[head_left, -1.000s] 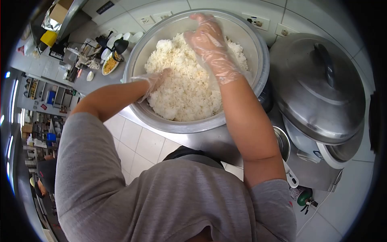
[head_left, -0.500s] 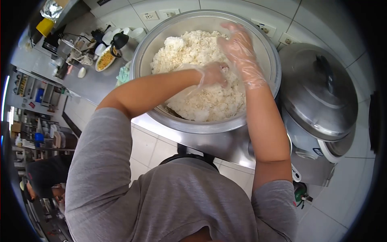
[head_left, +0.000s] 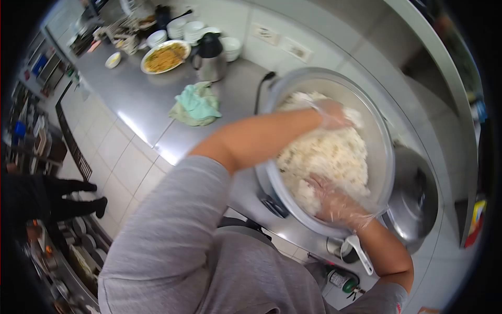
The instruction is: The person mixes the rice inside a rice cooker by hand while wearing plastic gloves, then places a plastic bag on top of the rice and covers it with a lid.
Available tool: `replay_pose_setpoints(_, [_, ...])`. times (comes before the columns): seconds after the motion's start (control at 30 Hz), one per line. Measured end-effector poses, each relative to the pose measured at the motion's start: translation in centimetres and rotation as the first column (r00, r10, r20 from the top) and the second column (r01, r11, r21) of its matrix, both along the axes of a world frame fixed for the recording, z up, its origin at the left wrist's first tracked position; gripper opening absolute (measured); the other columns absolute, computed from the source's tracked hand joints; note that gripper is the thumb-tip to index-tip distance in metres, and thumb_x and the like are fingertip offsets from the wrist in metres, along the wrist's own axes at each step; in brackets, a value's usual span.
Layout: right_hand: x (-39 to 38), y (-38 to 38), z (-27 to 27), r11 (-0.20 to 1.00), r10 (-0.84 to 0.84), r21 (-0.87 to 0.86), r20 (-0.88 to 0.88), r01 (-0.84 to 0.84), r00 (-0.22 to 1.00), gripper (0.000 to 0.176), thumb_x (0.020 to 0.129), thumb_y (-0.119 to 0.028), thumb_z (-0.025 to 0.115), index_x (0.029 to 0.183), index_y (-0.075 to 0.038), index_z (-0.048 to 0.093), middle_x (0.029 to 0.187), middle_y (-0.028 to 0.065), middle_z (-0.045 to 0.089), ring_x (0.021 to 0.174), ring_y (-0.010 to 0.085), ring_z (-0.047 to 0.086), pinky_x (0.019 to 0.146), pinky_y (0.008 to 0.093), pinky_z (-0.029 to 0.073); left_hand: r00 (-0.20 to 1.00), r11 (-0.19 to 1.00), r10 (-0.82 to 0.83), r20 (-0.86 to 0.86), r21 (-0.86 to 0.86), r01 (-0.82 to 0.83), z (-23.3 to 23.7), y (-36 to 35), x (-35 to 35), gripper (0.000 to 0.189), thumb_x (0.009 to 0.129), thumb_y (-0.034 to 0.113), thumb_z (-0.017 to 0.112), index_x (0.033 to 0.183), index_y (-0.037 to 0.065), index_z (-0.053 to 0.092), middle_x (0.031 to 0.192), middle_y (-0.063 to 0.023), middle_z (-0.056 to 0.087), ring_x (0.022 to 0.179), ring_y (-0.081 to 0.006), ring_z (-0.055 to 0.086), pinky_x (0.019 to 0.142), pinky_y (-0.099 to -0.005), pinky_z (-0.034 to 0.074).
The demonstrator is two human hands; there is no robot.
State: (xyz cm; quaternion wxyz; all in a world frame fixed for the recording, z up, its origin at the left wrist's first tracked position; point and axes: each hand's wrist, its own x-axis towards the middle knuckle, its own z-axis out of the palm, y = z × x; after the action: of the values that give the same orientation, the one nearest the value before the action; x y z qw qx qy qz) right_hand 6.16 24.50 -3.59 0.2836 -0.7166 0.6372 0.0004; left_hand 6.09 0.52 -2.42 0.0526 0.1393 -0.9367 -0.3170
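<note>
Cooked white rice [head_left: 334, 157] fills much of a big round metal pot [head_left: 386, 172]. My left hand [head_left: 335, 116], in a clear plastic glove, lies over the rice at the pot's far side; motion smears its fingers. Also gloved, my right hand [head_left: 339, 204] is at the near side of the pot, its fingers curled into a clump of rice. Rice partly hides the fingertips.
A domed metal lid [head_left: 413, 204] is right of the pot. Along the steel counter [head_left: 133, 99] are a green cloth [head_left: 197, 103], a thermos jug [head_left: 210, 58], an oval plate of noodles [head_left: 166, 57] and stacked white bowls [head_left: 193, 31]. Another person [head_left: 47, 199] stands at far left.
The view has swung left, showing more of the counter. My left hand has gone to the pot's far side; my right hand has come down from the far rim into the near rice.
</note>
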Motion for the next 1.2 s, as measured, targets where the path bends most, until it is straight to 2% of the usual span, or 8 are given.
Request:
replay_pose_setpoints(0.13, [3.2,-6.1,-0.2,0.965,-0.142,0.192,-0.198,0.180,0.970,0.094,0.061,-0.002,0.072,0.142,-0.023,0.031,0.148,0.0165,0.025,0.128,0.0362,0.038,0.105,0.0394,0.038,0.948,0.878,-0.316,-0.037,-0.390,0.277,-7.5,-1.3,-7.0,0.057,0.074,0.038,0.063,0.115,-0.003,0.059,0.099,-0.0186,0.067,0.098,-0.0322,0.063,0.083,-0.0406,0.049])
replay_pose_setpoints(0.43, [0.7,-7.0,-7.6,0.950,-0.296,0.090,-0.054,0.299,0.954,0.098,0.038,-0.020,0.089,0.126,-0.012,0.046,0.119,0.0141,0.053,0.112,0.0369,0.050,0.096,0.0414,0.043,0.962,0.956,-0.267,-0.057,-0.146,0.256,-4.3,0.3,-7.5,0.036,0.057,0.018,0.072,0.092,0.007,0.072,0.091,-0.0133,0.069,0.085,-0.0308,0.066,0.075,-0.0424,0.053])
replay_pose_setpoints(0.73, [-0.5,-9.1,-10.0,0.837,-0.248,-0.535,-0.189,0.112,0.950,0.044,0.061,-0.015,0.074,0.103,-0.008,0.062,0.097,0.0140,0.064,0.094,0.0336,0.060,0.082,0.0412,0.046,0.979,0.997,-0.001,-0.205,-0.076,-0.015,-4.4,-1.4,-5.2,0.029,0.065,0.025,0.067,0.087,0.006,0.072,0.088,-0.0147,0.069,0.084,-0.0314,0.067,0.073,-0.0427,0.053])
replay_pose_setpoints(0.83, [-0.5,-10.7,-8.4,0.788,-0.237,-0.508,0.270,0.347,0.933,0.038,0.067,-0.014,0.068,0.104,-0.007,0.063,0.084,0.0131,0.065,0.082,0.0341,0.063,0.074,0.0414,0.049,0.954,0.995,0.066,-0.292,-0.056,-0.086,-3.7,-3.2,-3.7,0.022,0.068,0.021,0.064,0.079,0.003,0.071,0.080,-0.0169,0.068,0.081,-0.0312,0.067,0.070,-0.0425,0.053])
replay_pose_setpoints(0.9, [-3.5,-11.1,-10.0,0.903,-0.410,-0.031,-0.356,0.428,0.840,0.038,0.069,-0.016,0.073,0.103,-0.004,0.061,0.086,0.0123,0.065,0.082,0.0319,0.063,0.076,0.0398,0.050,0.960,0.990,0.011,-0.280,-0.133,-0.050,-4.0,-3.0,-4.3,0.022,0.070,0.021,0.063,0.080,0.002,0.070,0.081,-0.0177,0.068,0.083,-0.0316,0.067,0.072,-0.0428,0.052])
replay_pose_setpoints(1.0, [-6.0,-8.9,-7.7,0.717,-0.589,-0.394,0.100,0.575,0.802,0.029,0.072,-0.016,0.072,0.095,-0.001,0.063,0.073,0.0121,0.066,0.065,0.0320,0.064,0.063,0.0366,0.051,0.821,0.897,0.226,-0.524,-0.217,-0.385,-7.6,-2.4,-7.1,0.020,0.071,0.018,0.062,0.078,0.001,0.070,0.081,-0.0184,0.068,0.084,-0.0322,0.066,0.073,-0.0438,0.052])
replay_pose_setpoints(1.07, [-7.7,-8.9,-1.7,0.627,-0.685,-0.411,0.115,0.662,0.720,0.032,0.079,-0.020,0.067,0.101,0.003,0.064,0.080,0.0160,0.068,0.070,0.0342,0.066,0.064,0.0371,0.052,0.913,0.993,-0.021,-0.407,-0.117,-0.029,-6.7,-4.3,-6.4,0.024,0.071,0.018,0.061,0.083,0.000,0.070,0.086,-0.0196,0.067,0.088,-0.0330,0.066,0.077,-0.0423,0.052])
replay_pose_setpoints(1.2, [-13.5,-8.2,2.1,0.744,-0.666,-0.394,-0.369,0.539,0.649,0.051,0.073,-0.022,0.075,0.115,0.000,0.057,0.106,0.0204,0.064,0.098,0.0335,0.062,0.084,0.0394,0.049,0.982,0.962,-0.153,-0.108,-0.243,0.123,-4.9,-5.4,-5.9,0.029,0.071,0.019,0.061,0.090,-0.001,0.069,0.093,-0.0196,0.067,0.093,-0.0341,0.064,0.082,-0.0403,0.050])
